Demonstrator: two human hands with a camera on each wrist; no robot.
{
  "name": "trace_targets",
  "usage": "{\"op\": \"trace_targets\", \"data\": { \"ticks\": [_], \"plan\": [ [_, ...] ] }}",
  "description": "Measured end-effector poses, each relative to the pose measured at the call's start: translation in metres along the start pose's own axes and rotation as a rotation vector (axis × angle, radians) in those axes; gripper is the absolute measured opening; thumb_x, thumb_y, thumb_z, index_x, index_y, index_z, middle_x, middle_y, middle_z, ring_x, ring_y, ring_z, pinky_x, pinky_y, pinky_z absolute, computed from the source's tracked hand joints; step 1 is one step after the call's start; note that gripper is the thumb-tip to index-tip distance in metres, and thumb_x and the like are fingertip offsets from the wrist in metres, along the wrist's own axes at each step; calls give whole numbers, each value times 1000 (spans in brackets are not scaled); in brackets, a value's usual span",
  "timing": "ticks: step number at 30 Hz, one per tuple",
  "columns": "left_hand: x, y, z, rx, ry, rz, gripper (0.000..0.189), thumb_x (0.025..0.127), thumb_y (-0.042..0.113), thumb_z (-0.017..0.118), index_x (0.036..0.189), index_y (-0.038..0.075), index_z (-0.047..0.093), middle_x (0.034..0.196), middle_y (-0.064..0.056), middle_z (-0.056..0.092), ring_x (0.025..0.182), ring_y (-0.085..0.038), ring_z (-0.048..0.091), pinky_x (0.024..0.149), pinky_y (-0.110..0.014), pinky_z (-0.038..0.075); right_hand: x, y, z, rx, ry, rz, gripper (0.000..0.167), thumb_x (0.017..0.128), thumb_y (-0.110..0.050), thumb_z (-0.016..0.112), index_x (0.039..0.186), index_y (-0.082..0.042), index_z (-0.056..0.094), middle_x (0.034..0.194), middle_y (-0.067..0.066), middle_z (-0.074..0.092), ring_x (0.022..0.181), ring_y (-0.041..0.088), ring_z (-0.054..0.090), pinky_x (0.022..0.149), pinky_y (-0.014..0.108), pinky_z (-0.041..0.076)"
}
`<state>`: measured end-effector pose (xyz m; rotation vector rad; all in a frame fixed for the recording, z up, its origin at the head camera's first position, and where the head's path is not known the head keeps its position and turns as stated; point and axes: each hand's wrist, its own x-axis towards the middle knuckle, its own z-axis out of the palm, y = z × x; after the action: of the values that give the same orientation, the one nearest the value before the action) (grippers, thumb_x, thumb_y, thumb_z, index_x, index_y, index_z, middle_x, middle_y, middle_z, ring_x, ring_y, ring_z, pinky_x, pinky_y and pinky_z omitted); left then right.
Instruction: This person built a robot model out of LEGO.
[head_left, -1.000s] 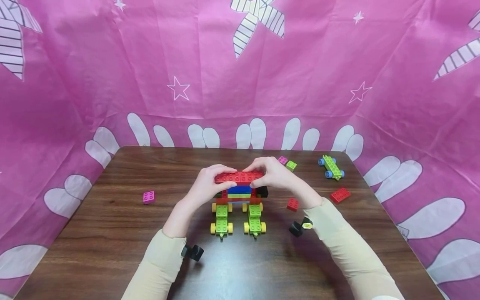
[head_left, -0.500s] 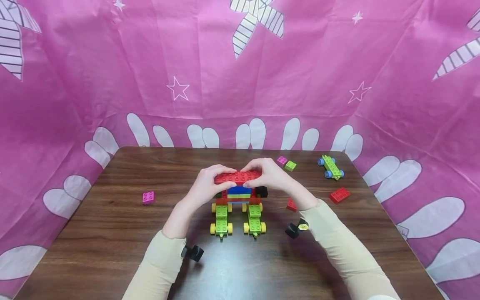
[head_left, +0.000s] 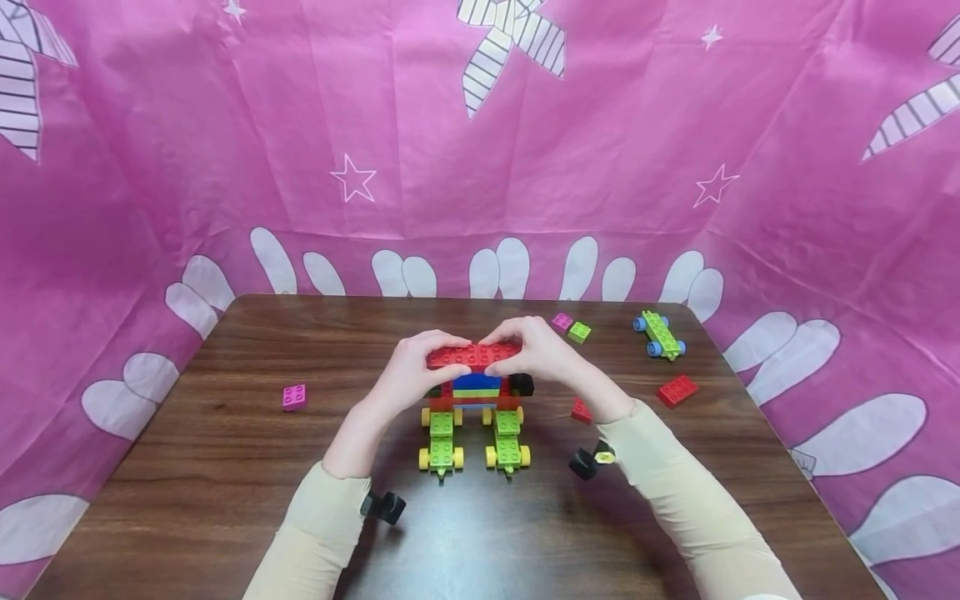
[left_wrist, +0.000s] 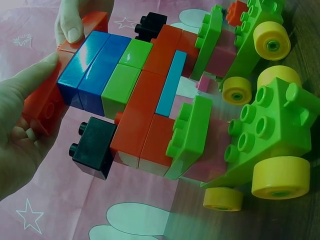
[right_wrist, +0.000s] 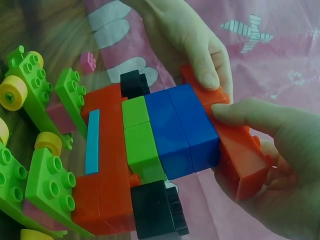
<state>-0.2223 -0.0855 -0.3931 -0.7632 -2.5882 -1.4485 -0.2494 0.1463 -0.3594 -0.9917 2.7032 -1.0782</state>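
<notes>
A toy-brick figure stands mid-table on two lime-green wheeled bases point(head_left: 441, 450) with yellow wheels. Above them come red bricks point(left_wrist: 135, 117), a thin light-blue strip point(left_wrist: 171, 82), green bricks point(right_wrist: 142, 145) and blue bricks point(right_wrist: 167, 130). A black brick point(left_wrist: 95, 147) juts out from each side. Across the top lie red bricks point(head_left: 476, 357) set end to end. My left hand point(head_left: 408, 367) grips their left end, thumb in front and fingers behind. The right hand point(head_left: 540, 350) holds the right end in the same way, and both thumbs nearly meet at the seam.
A pink brick point(head_left: 294, 397) lies to the left. Towards the back right are another pink brick point(head_left: 562, 321), a green brick point(head_left: 579, 332) and a green car base point(head_left: 660, 335) with blue wheels. Red bricks point(head_left: 677, 390) lie to the right, one partly behind the right wrist.
My right hand has slid a little to the left along the red top, bringing its thumb closer to the left one. The left hand and the figure stay put.
</notes>
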Motion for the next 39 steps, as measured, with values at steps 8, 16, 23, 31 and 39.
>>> {"op": "trace_targets", "data": {
  "ticks": [8,16,23,31,39],
  "plan": [
    [-1,1,0,-3,1,-4,37,86,25,76,120,14,69,116,-5,69,106,-22,63,90,-41,55,-2,-3,2,-8,21,8,33,77,-19,82,107,-7,75,97,5,73,84,17,60,72,29,53],
    [-2,1,0,-15,6,-4,37,86,25,76,120,13,69,116,-5,69,105,-22,63,89,-41,55,-3,-4,4,-16,30,12,33,78,-19,82,108,-8,75,98,5,74,86,18,60,72,29,53],
    [-3,2,0,-8,-1,-15,37,86,27,76,121,15,69,118,-4,69,107,-21,62,90,-41,55,-5,-6,3,-23,23,17,35,78,-21,81,109,-7,73,103,6,74,91,19,61,77,31,54],
    [-2,-1,1,8,7,19,37,86,27,76,120,15,69,116,-3,69,106,-20,63,89,-40,56,-6,-6,3,-66,5,2,36,79,-23,80,111,-7,72,105,6,74,92,19,59,76,30,53],
    [-3,-1,0,78,-11,41,47,89,30,73,131,12,62,129,-7,65,117,-24,61,94,-43,54,-8,-6,3,-85,8,-29,38,81,-23,79,114,-6,70,108,7,73,94,19,59,78,29,53]
  ]
}}
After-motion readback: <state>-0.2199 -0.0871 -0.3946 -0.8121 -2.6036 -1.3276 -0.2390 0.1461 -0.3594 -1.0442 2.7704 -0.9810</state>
